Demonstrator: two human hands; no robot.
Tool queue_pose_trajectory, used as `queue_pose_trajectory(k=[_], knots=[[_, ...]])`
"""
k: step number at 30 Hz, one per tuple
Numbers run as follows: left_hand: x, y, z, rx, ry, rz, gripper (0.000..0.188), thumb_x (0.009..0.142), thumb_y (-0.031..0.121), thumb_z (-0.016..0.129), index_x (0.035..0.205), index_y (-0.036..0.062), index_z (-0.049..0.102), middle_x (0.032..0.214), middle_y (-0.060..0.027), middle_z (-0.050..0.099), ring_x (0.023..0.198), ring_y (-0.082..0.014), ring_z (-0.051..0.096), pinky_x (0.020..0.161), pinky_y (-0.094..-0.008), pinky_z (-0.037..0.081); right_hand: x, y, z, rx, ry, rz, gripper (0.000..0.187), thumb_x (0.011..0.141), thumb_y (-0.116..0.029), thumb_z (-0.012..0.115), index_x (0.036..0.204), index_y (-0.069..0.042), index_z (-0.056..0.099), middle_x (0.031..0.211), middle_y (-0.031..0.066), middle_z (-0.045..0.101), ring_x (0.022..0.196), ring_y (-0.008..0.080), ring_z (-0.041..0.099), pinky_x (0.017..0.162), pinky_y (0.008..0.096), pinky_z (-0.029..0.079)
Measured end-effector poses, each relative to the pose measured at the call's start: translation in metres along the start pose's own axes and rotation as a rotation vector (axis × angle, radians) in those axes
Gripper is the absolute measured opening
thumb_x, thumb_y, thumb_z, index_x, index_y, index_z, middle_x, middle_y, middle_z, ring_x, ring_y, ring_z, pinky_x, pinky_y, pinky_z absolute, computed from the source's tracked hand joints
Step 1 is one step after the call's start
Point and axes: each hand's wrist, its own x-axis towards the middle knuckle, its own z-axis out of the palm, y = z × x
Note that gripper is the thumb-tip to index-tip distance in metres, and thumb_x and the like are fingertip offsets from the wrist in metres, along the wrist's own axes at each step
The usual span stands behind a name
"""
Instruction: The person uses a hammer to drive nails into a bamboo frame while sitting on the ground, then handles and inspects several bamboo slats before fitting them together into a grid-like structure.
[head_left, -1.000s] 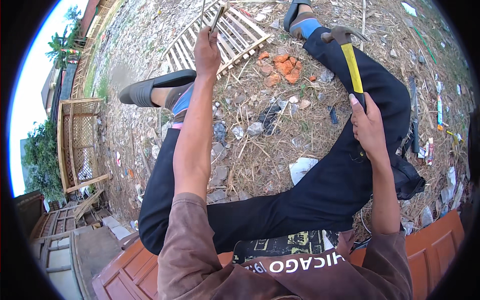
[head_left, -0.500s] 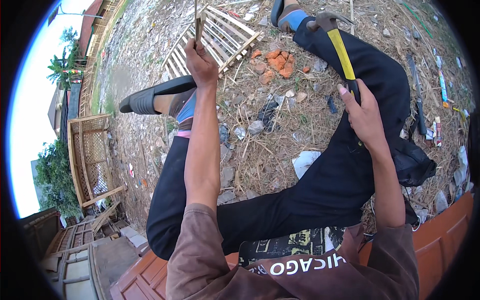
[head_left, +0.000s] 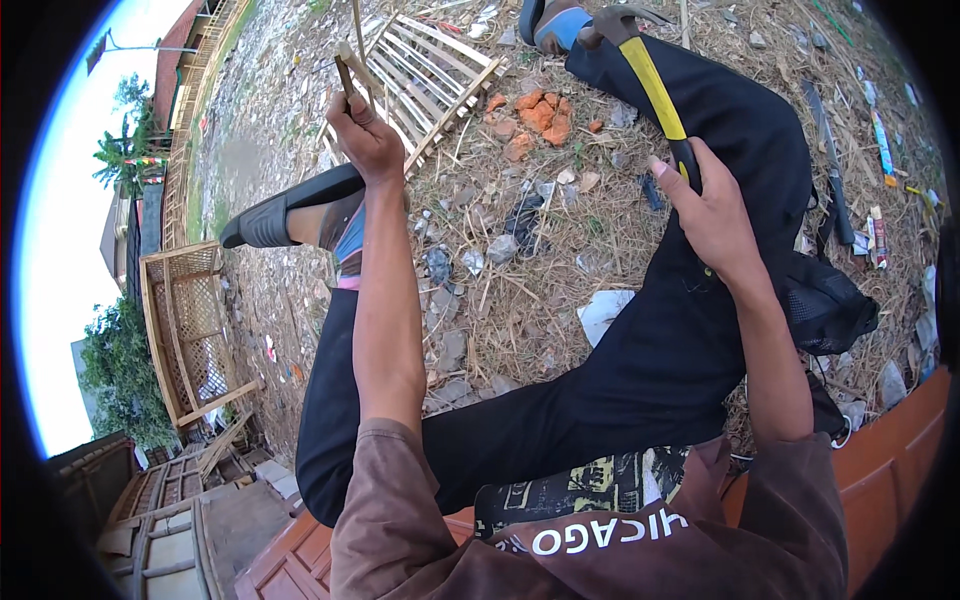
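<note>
My left hand [head_left: 368,140] is raised out in front at the left, its fingers closed round thin wooden strips [head_left: 343,76] that point up and away. Beyond it, a slatted wooden frame [head_left: 452,113] lies on the ground. At the right, over my bent leg, my right hand [head_left: 708,212] grips the black lower handle of a claw hammer [head_left: 650,85]. The hammer has a yellow handle section, and its dark metal head is up near my far foot. The hammer head touches nothing that I can make out.
Broken orange brick pieces [head_left: 540,118] lie between my legs among dry straw and stones. A long-bladed tool with a dark handle [head_left: 838,205] and a black mesh bag [head_left: 822,305] are at the right. Lattice panels [head_left: 190,325] stand at the left; a reddish-brown panelled board [head_left: 885,470] is beneath me.
My left hand has shifted left and slightly nearer with the wooden strips, which now look spread apart. The hammer in my right hand has moved a little left and farther away.
</note>
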Motion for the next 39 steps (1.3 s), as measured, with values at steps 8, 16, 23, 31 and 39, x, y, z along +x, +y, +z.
queue_pose_trajectory(k=[8,16,23,31,39], knots=[[-0.03,0.034,0.018,-0.173,-0.383,-0.134,0.029,0.107,0.027,0.049,0.116,0.001,0.056,0.092,-0.0199,0.062,0.08,-0.0328,0.062,0.073,-0.0406,0.049,0.002,0.003,-0.006,0.045,-0.036,0.11,0.032,0.096,-0.028,0.065,0.095,0.002,0.054,0.07,0.0075,0.053,0.065,0.0144,0.047,0.062,0.0343,0.043],[-0.098,0.059,0.054,-0.317,-0.729,-0.171,0.03,0.094,0.026,0.07,0.112,0.0028,0.064,0.1,-0.0167,0.068,0.092,-0.0349,0.066,0.079,-0.0401,0.051,0.01,0.012,0.001,-0.02,-0.08,0.163,0.025,0.1,-0.022,0.058,0.1,0.002,0.052,0.073,0.0158,0.058,0.066,0.0272,0.055,0.066,0.0414,0.044],[-0.134,0.06,0.076,-0.2,-0.7,-0.181,0.027,0.086,0.022,0.076,0.106,0.0055,0.068,0.096,-0.0133,0.068,0.088,-0.0355,0.066,0.076,-0.0435,0.051,0.018,0.007,0.008,-0.143,-0.144,0.178,0.022,0.099,-0.021,0.056,0.1,0.001,0.051,0.074,0.0188,0.06,0.067,0.0338,0.059,0.066,0.045,0.043],[-0.144,0.031,0.077,-0.199,-0.608,-0.212,0.024,0.083,0.02,0.077,0.103,0.0072,0.07,0.093,-0.0087,0.068,0.082,-0.0351,0.065,0.071,-0.047,0.05,0.028,0.005,0.017,-0.154,-0.149,0.261,0.024,0.099,-0.022,0.056,0.097,0.001,0.052,0.074,0.0178,0.059,0.066,0.0302,0.058,0.066,0.0439,0.043],[-0.154,0.053,0.087,-0.154,-0.687,-0.247,0.021,0.09,0.02,0.072,0.106,0.0054,0.073,0.086,-0.013,0.066,0.081,-0.0329,0.064,0.071,-0.0437,0.05,0.031,0.007,0.017,-0.201,-0.166,0.333,0.026,0.099,-0.024,0.057,0.098,0.002,0.053,0.077,0.0173,0.06,0.071,0.0279,0.059,0.069,0.0424,0.044]])
